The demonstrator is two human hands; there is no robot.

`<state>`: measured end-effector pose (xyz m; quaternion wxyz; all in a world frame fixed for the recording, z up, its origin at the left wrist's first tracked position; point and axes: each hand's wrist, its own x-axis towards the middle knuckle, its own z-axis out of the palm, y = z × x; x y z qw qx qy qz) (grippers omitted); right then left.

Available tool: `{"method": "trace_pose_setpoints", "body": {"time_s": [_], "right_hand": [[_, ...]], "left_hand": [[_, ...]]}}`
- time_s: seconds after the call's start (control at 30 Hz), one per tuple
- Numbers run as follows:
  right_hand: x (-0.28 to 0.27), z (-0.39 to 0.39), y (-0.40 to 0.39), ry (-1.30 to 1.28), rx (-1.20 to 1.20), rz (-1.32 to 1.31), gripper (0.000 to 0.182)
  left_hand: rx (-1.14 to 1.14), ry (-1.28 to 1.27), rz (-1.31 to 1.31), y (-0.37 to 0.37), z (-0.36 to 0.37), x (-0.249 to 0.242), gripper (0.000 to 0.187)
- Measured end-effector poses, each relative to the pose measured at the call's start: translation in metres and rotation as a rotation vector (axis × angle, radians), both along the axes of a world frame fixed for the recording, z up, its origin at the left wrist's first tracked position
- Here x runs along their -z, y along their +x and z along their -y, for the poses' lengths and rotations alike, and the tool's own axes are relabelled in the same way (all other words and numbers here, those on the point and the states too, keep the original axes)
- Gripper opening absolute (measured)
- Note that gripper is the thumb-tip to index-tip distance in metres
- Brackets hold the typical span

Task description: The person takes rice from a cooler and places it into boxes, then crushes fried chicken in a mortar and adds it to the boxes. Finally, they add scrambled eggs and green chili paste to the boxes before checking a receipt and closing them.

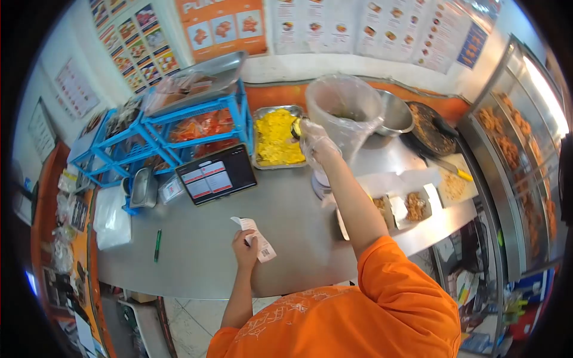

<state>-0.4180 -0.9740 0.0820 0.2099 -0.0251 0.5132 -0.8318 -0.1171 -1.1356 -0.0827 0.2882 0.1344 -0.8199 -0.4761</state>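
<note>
My left hand (246,249) is closed on a white printed receipt (260,243), just above the steel counter. My right hand (319,146), in a clear plastic glove, reaches to the right edge of a metal tray (280,166) filled with yellow food (274,138). Its fingers are closed around a small round dark-rimmed scoop (296,127) with yellow inside; the glove hides part of it. Under my right forearm stand open paper boxes (401,222) with pieces of fried food (416,206), partly covered by the arm.
A tablet (216,174) leans before blue racks (194,116). A green pen (157,246) lies at left. Behind my right hand stand a plastic-lined tub (343,98) and a steel bowl (395,113). A knife (456,170), chopping board (458,190) and glass food cabinet (519,161) are at right.
</note>
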Motion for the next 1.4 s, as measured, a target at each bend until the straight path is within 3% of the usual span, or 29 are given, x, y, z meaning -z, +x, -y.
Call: {"method": "trace_pose_setpoints", "body": {"time_s": [0.03,0.13,0.2,0.27,0.33,0.4,0.5,0.53,0.6,0.67,0.73,0.8,0.87,0.93,1.0,1.07,1.13,1.2,1.27,1.33,1.4], "right_hand": [[-0.008,-0.018,0.005,-0.042,0.010,-0.172,0.030],[-0.046,-0.098,0.022,0.044,0.327,-0.175,0.027],[-0.080,-0.178,0.067,0.247,0.293,-0.128,0.029],[-0.074,-0.242,0.089,1.223,0.516,-0.516,0.029],[-0.033,-0.305,0.096,1.432,0.960,-0.845,0.026],[-0.072,-0.288,0.147,1.224,1.194,-0.487,0.027],[-0.025,-0.285,0.161,1.225,1.287,-0.389,0.037],[0.000,-0.289,0.156,1.271,1.118,-0.315,0.050],[0.083,-0.300,0.139,1.878,0.901,-0.693,0.055],[0.101,-0.298,0.136,1.869,0.966,-0.736,0.049],[0.106,-0.298,0.131,1.857,1.013,-0.779,0.044],[0.071,-0.308,0.133,1.449,0.943,-0.273,0.054],[0.047,-0.321,0.131,0.838,1.122,-0.018,0.049],[0.124,-0.384,0.106,0.486,1.117,-0.026,0.037],[0.053,-0.362,0.117,0.559,0.878,0.086,0.029],[0.003,-0.305,0.119,0.034,0.895,0.092,0.018],[-0.052,-0.257,0.126,0.466,0.396,0.163,0.023],[-0.052,-0.184,0.113,0.796,0.302,-0.513,0.034],[-0.032,-0.111,0.088,0.866,0.162,-0.624,0.041],[-0.014,-0.042,0.064,1.221,-0.056,-0.824,0.046],[0.034,0.017,0.033,1.259,-0.106,-0.824,0.052]], "left_hand": [[-0.002,0.004,0.019,0.001,0.002,0.006,0.019],[-0.007,-0.009,0.002,0.001,0.002,0.006,0.019],[0.015,0.009,0.024,0.002,0.001,0.005,0.019],[0.004,0.024,0.026,0.001,0.003,0.006,0.019],[-0.009,0.006,0.032,0.000,0.002,0.008,0.020],[-0.018,0.011,0.056,-0.001,-0.003,0.003,0.020],[-0.091,0.021,0.097,-0.002,-0.002,0.006,0.018],[-0.093,0.020,0.096,-0.005,0.000,0.011,0.018],[-0.162,0.379,0.048,-0.009,0.004,0.023,0.018],[-0.182,0.446,0.087,-0.012,0.003,0.017,0.021],[-0.173,0.276,-0.004,-0.011,-0.004,0.015,0.024],[-0.128,0.250,0.019,-0.012,-0.035,-0.038,0.027],[0.012,0.314,-0.033,-0.015,-0.051,-0.061,0.033],[0.067,0.357,-0.075,-0.016,-0.070,-0.093,0.036],[0.103,0.393,-0.126,-0.013,-0.085,-0.118,0.039],[0.211,0.466,-0.094,-0.007,-0.090,-0.140,0.045],[0.187,0.453,-0.144,-0.002,-0.093,-0.157,0.046],[0.178,0.443,-0.197,0.003,-0.095,-0.172,0.048],[0.208,0.436,-0.274,0.006,-0.091,-0.184,0.051],[0.219,0.371,-0.264,0.015,-0.083,-0.194,0.054],[0.206,0.407,-0.261,0.020,-0.081,-0.207,0.053]]}}
